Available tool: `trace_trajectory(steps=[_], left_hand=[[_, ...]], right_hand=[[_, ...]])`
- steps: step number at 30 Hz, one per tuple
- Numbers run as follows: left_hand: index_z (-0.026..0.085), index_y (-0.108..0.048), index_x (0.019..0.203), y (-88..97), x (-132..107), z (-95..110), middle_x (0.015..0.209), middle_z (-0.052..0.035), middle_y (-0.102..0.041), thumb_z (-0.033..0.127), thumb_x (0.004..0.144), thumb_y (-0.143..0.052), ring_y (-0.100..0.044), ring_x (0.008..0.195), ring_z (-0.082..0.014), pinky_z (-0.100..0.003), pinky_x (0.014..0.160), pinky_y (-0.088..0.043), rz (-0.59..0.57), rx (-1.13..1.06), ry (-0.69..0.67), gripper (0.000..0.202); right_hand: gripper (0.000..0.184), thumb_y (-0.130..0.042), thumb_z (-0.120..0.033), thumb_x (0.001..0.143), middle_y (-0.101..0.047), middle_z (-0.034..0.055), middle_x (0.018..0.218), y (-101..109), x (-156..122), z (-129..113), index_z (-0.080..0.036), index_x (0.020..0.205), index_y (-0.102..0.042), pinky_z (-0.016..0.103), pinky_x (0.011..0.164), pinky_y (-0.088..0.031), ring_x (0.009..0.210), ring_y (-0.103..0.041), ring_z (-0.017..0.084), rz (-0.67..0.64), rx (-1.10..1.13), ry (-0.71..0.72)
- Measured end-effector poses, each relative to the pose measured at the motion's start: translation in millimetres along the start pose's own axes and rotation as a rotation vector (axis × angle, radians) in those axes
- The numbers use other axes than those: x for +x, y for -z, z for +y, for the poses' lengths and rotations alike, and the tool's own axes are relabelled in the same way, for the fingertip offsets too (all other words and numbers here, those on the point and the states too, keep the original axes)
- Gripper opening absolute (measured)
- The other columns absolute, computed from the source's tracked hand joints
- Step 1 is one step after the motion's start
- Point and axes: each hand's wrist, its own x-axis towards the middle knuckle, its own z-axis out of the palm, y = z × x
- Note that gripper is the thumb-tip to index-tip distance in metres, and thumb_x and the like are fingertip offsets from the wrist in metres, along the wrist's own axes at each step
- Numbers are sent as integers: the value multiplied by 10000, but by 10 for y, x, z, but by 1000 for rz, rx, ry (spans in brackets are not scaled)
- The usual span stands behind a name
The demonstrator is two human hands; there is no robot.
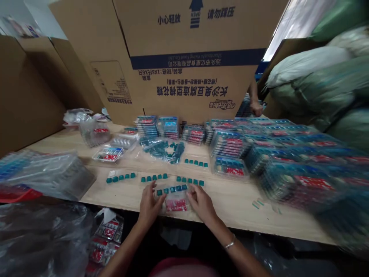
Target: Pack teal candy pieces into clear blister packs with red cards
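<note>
Tableside, left hand (149, 206), right hand (201, 204), one clear pack (174, 202), five teal pieces (172, 189)

Stacked plastic packs (300, 184) at right are blurred.

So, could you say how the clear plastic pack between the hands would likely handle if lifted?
The clear plastic pack looks thin, so probably light and flexible. It may be slippery, and its teal pieces could shift.
</note>
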Motion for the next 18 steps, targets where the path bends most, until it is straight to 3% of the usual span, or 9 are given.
trace_trajectory(steps=[3,5,8,10,11,12,14,16,18], left_hand=[[133,-468,1224,-122,54,-104,982,-104,-607,470,802,-552,-596,693,-180,-380,676,-533,-10,50,69,547],[128,-444,1253,-149,34,-128,1008,-103,-592,469,819,-530,-562,598,-141,-348,618,-527,-49,55,106,559],[149,-391,1309,-136,-32,-114,1039,-99,-587,441,839,-518,-538,550,-112,-320,580,-520,-138,34,89,568],[202,-266,1396,-97,-81,-93,1131,-114,-565,412,852,-521,-601,677,-135,-325,644,-537,-209,2,26,636],[226,-193,1428,-69,-105,-82,1211,-133,-530,414,847,-540,-628,827,-171,-346,716,-542,-243,-9,-23,702],[238,-137,1447,-38,-128,-73,1302,-160,-467,436,824,-577,-601,1015,-226,-385,804,-530,-279,-10,-83,788],[228,-99,1460,25,-166,-58,1447,-214,-287,530,716,-673,-395,1287,-349,-487,943,-456,-350,30,-214,987],[207,-118,1460,74,-193,-47,1492,-248,-166,605,610,-721,-279,1343,-417,-548,977,-409,-415,100,-304,1115],[204,-161,1447,99,-207,-36,1490,-252,-167,615,614,-709,-308,1327,-419,-552,967,-415,-445,164,-329,1079]], right_hand=[[356,-432,-278,862,-597,124,1076,-92,-25,36,-162,1188,-515,396,784,-545,947,-627,245,53,-128,43],[418,-404,-215,864,-567,126,1132,-115,-76,25,-179,1278,-446,391,795,-556,991,-616,235,58,-168,92],[427,-398,-143,836,-510,148,1218,-104,-122,3,-177,1253,-480,435,889,-530,1108,-556,256,44,-231,162],[419,-406,-123,817,-475,159,1273,-80,-119,17,-167,1222,-503,479,960,-485,1191,-492,277,44,-235,189],[409,-403,-120,817,-471,157,1283,-68,-111,34,-166,1210,-506,487,978,-470,1212,-474,276,42,-220,197],[391,-398,-122,825,-475,152,1279,-55,-101,55,-168,1197,-509,485,984,-466,1215,-470,269,39,-195,202],[341,-390,-139,848,-492,145,1257,-27,-87,96,-170,1163,-515,467,981,-470,1198,-487,253,41,-139,203],[297,-393,-161,864,-512,141,1221,9,-90,123,-170,1134,-517,451,971,-477,1168,-511,242,63,-87,194],[276,-407,-174,872,-522,136,1201,53,-116,128,-177,1127,-512,438,964,-479,1152,-520,235,90,-49,186]])
